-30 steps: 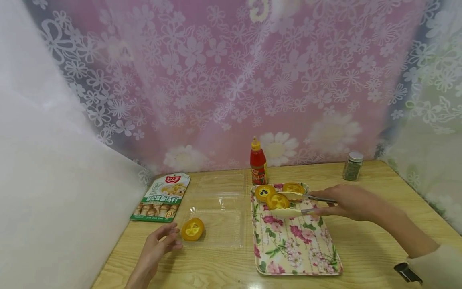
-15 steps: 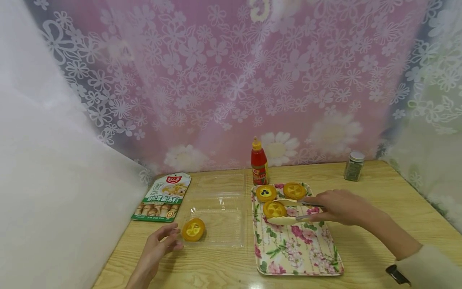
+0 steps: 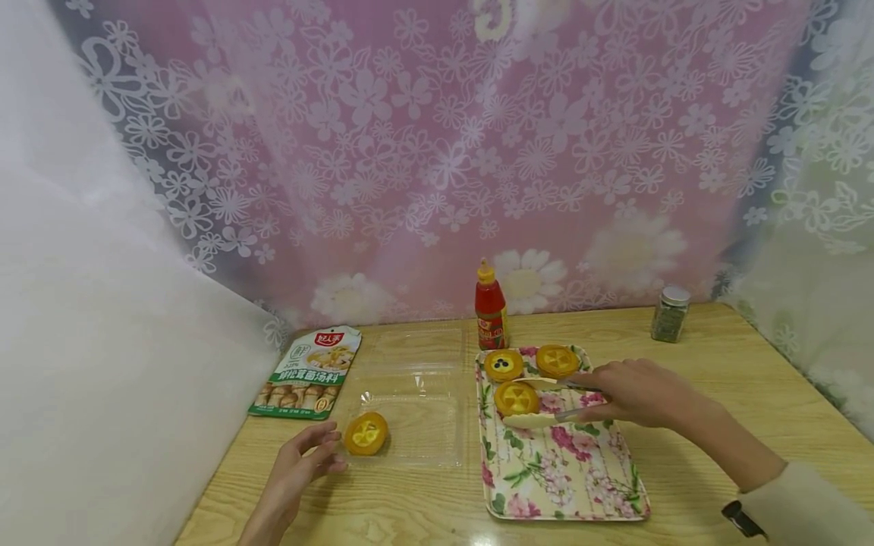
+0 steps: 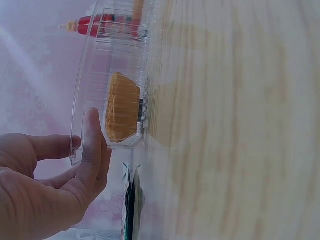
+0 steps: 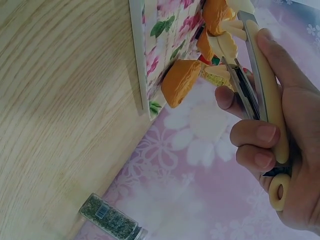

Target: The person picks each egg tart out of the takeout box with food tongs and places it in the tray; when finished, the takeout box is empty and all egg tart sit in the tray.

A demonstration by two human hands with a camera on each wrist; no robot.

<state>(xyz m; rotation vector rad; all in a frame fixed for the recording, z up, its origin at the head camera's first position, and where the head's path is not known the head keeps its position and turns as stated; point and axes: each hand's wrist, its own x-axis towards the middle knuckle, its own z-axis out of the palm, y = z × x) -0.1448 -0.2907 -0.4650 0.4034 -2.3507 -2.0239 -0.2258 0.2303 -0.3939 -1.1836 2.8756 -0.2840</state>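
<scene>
My right hand (image 3: 635, 390) grips a pair of food tongs (image 5: 267, 90) with cream-coloured tips and handle. In the head view the tips stand apart on either side of an egg tart (image 3: 517, 399) on the flowered tray (image 3: 560, 485). Behind it on the tray are a tart with dark berries (image 3: 504, 365) and another tart (image 3: 557, 361). My left hand (image 4: 65, 180) pinches the near left rim of a clear plastic clamshell box (image 3: 423, 432) between thumb and fingers. One tart (image 3: 366, 434) sits inside the box at its left, close to those fingers.
Behind the tray stands a red sauce bottle (image 3: 490, 311) with a yellow cap. A green and white food pouch (image 3: 305, 373) lies left of the box. Toward the back right is a jar of dried herbs (image 3: 671, 314). A flowered curtain (image 3: 410, 189) hangs behind the table.
The tongs have moved slightly toward me and left over the tray, and the tart between their tips has come down onto it, apart from the others. My left hand stays put.
</scene>
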